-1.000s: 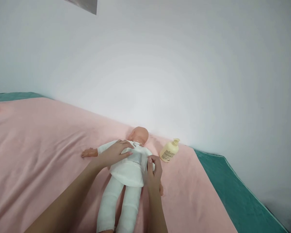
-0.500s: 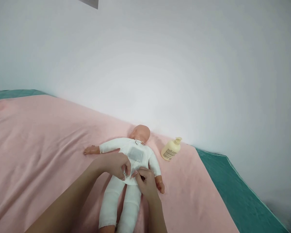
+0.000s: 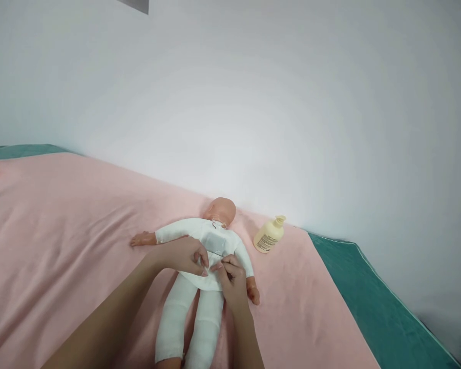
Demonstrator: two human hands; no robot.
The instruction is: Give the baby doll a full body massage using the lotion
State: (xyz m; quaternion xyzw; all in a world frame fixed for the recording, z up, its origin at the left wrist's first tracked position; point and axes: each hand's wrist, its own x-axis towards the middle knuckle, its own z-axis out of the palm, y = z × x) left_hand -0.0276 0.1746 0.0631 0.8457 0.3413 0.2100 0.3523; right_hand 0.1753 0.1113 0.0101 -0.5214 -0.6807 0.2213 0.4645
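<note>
A baby doll point(image 3: 208, 318) with a white cloth body lies on its back, its bare head toward the wall and its arms spread. On its chest is a grey rectangular patch point(image 3: 214, 244), with a thin pale line like a thread just below it. Over the doll's belly, my left hand point(image 3: 186, 256) is closed in a pinch, thumb and fingertips together. My right hand point(image 3: 232, 277) faces it from the other side, its fingers curled in a pinch too. Whatever the fingertips hold is too small and covered to make out.
A pink blanket point(image 3: 307, 307) lies under the doll, with creases at the left. To the right of the doll's shoulder a pale yellow pump bottle point(image 3: 268, 237) stands upright. Green bedding point(image 3: 361, 287) shows beyond the blanket's edge. A white wall point(image 3: 230, 102) rises behind.
Both hands have moved slightly up the doll's belly toward the grey patch, still pinched. The view has shifted a little; the doll and the bottle stay in place.
</note>
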